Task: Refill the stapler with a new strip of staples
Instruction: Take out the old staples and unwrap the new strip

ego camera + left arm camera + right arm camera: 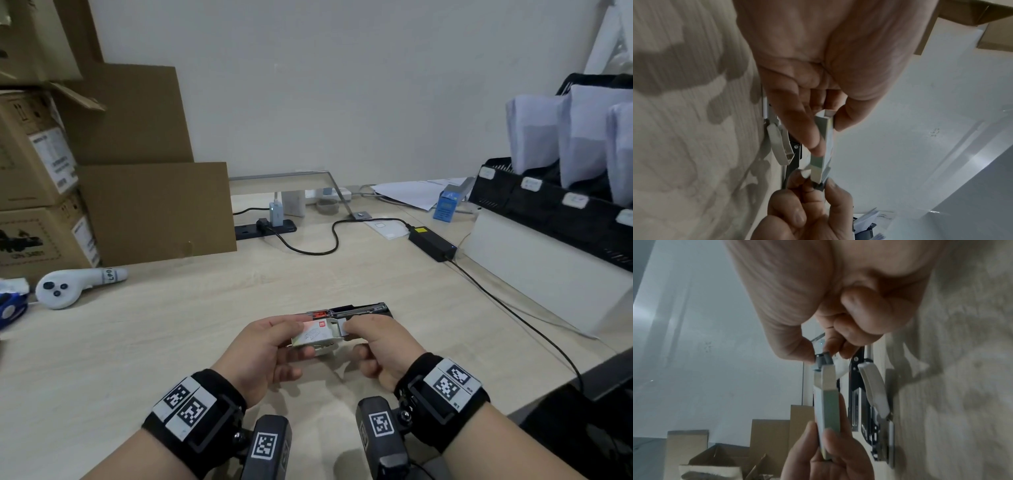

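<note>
The stapler (356, 309) lies swung open on the desk just beyond my hands, its white top (780, 142) folded back and its metal channel (855, 404) exposed. My left hand (301, 337) holds a small white staple box (313, 334) between thumb and fingers, a little above the desk. At the box's open right end my right hand (352, 337) pinches a grey strip of staples (823, 361) that sticks partly out. The wrist views show the same box (824, 139) and strip (821, 185) in that pinch.
A black power brick (432, 244) and its cable (513, 311) run across the desk on the right. A white controller (68, 286) lies at left below stacked cardboard boxes (137, 192). Black file trays with papers (565, 171) stand at right on a white box.
</note>
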`<act>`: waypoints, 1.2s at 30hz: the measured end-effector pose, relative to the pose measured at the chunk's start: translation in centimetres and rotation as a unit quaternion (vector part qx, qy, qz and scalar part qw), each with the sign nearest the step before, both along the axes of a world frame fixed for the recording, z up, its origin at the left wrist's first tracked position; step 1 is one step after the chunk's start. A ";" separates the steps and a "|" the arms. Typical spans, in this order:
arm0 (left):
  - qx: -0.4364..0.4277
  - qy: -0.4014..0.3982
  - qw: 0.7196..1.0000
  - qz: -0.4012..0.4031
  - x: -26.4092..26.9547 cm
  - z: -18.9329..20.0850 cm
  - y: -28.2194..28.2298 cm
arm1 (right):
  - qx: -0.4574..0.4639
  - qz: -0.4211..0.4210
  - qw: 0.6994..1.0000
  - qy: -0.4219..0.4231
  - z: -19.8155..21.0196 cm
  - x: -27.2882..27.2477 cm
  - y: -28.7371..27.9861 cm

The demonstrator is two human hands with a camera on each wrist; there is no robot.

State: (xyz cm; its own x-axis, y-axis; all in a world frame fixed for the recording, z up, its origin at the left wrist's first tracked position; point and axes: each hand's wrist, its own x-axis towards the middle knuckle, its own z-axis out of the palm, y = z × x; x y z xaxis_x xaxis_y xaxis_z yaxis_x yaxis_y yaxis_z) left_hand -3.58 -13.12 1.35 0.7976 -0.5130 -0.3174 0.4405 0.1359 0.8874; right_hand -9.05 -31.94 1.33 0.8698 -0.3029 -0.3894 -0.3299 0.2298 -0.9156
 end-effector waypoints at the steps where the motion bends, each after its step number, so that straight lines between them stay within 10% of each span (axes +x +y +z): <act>1: 0.001 0.001 1.000 0.001 0.0 0.0 0.0 | 0.000 -0.012 1.000 -0.002 -0.1 0.0 -0.4; 5: 0.002 0.008 1.000 0.006 0.1 -0.2 -0.2 | -0.131 -0.011 0.991 -0.005 0.2 -0.5 -2.8; 9: 0.004 0.009 1.000 0.007 0.1 -0.4 -0.3 | -0.465 0.088 0.877 0.082 0.6 -0.7 -4.2; 15: 0.000 0.013 1.000 0.002 -0.1 -0.3 -0.3 | -0.550 0.124 0.820 0.104 0.2 -0.2 -4.5; 22: -0.002 0.020 1.000 0.006 0.0 -0.4 0.0 | -0.479 0.031 0.877 0.017 0.5 -0.6 -4.4; 27: -0.007 0.029 1.000 0.000 -0.1 -0.3 -0.3 | -0.159 0.071 0.983 -0.058 2.0 -1.7 -1.3; 36: -0.015 0.028 0.999 -0.019 -0.4 0.0 -0.1 | -0.039 0.021 0.993 -0.109 1.2 -1.5 0.1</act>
State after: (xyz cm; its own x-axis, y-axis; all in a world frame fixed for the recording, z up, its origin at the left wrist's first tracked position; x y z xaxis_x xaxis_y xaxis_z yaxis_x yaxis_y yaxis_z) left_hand -4.03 -13.24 1.36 0.7589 -0.5524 -0.3448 0.4945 0.1442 0.8572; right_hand -10.53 -31.82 2.55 0.9435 -0.2865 -0.1667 -0.1291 0.1459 -0.9808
